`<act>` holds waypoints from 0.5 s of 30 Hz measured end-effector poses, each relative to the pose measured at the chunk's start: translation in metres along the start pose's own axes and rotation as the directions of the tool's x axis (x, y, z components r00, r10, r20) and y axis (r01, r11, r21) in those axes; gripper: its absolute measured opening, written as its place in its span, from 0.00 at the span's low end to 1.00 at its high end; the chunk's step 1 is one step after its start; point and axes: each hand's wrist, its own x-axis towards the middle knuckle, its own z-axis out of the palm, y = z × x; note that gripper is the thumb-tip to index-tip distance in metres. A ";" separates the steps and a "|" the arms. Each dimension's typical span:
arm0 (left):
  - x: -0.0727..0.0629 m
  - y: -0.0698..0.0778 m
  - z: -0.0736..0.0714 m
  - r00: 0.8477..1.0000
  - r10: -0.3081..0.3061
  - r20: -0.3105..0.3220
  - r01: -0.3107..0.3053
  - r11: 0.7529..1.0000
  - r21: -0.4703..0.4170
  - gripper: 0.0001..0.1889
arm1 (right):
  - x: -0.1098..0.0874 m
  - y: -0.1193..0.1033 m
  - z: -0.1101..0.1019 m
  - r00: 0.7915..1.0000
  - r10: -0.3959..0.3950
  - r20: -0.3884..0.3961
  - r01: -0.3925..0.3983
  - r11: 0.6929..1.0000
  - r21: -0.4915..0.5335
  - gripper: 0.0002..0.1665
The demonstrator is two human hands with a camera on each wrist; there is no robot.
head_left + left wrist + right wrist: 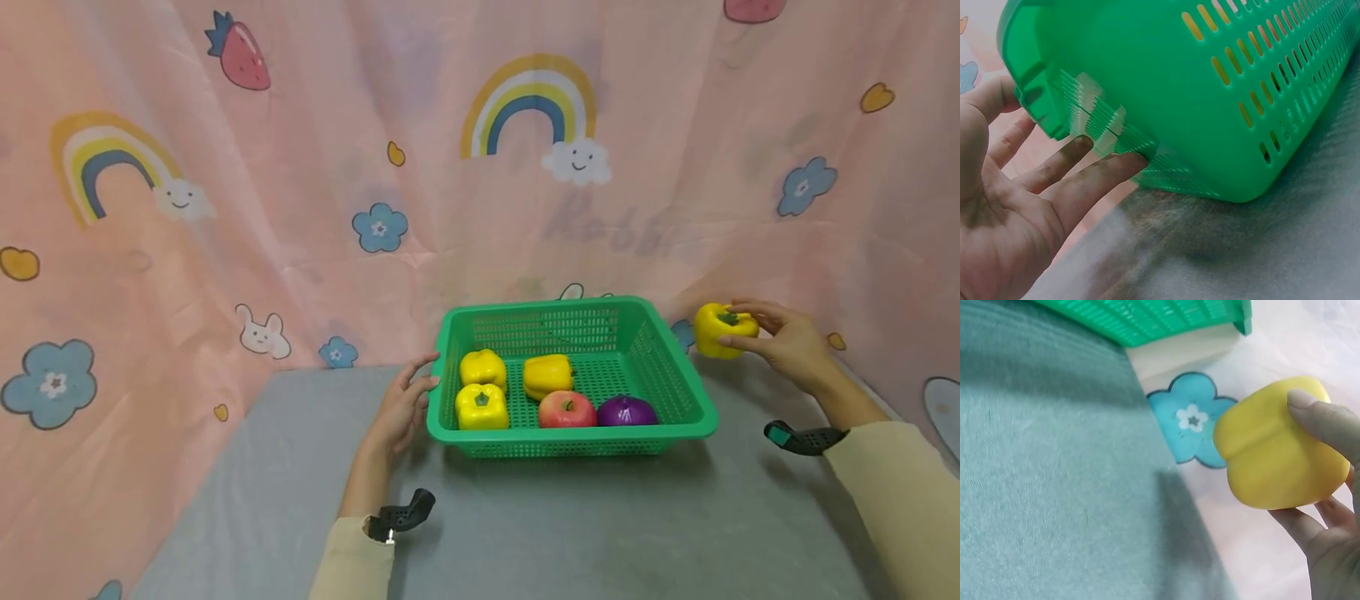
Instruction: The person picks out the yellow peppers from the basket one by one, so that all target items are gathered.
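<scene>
My right hand [793, 343] holds a yellow bell pepper [718, 332] in the air to the right of the green basket [562, 432]. In the right wrist view, the thumb lies across one side of the pepper [1279, 450] and fingers support it from below. At the basket's left end is my left hand [397, 410], its fairly straight fingers [1094, 181] against the slotted side wall, below the rim. Inside the basket are two yellow bell peppers [482, 407] at the left, another yellow pepper [547, 377] on its side, a red apple [567, 410] and a purple onion [627, 411].
The basket stands on a grey-covered table [540, 517]. Directly behind the table hangs a pink curtain [300, 167] printed with rainbows and flowers. A black wrist device [806, 438] is on the right wrist, and a similar one [402, 517] on the left.
</scene>
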 end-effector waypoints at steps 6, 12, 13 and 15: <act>-0.002 0.003 -0.002 1.000 0.006 0.022 -0.006 1.000 -0.011 0.24 | 0.006 0.004 0.005 0.999 0.030 0.038 -0.031 0.999 0.020 0.43; -0.001 0.002 -0.003 0.999 0.000 0.036 0.001 1.000 -0.012 0.24 | 0.009 0.009 0.007 0.997 0.031 0.068 -0.033 0.999 0.021 0.43; -0.001 0.002 -0.003 0.999 -0.001 0.040 0.002 1.000 -0.011 0.24 | 0.009 0.011 0.007 0.997 0.034 0.075 -0.036 0.999 0.016 0.43; 0.000 0.001 -0.002 0.999 -0.003 0.046 0.004 1.000 -0.010 0.24 | 0.009 0.014 0.007 0.995 0.038 0.088 -0.038 0.999 0.004 0.43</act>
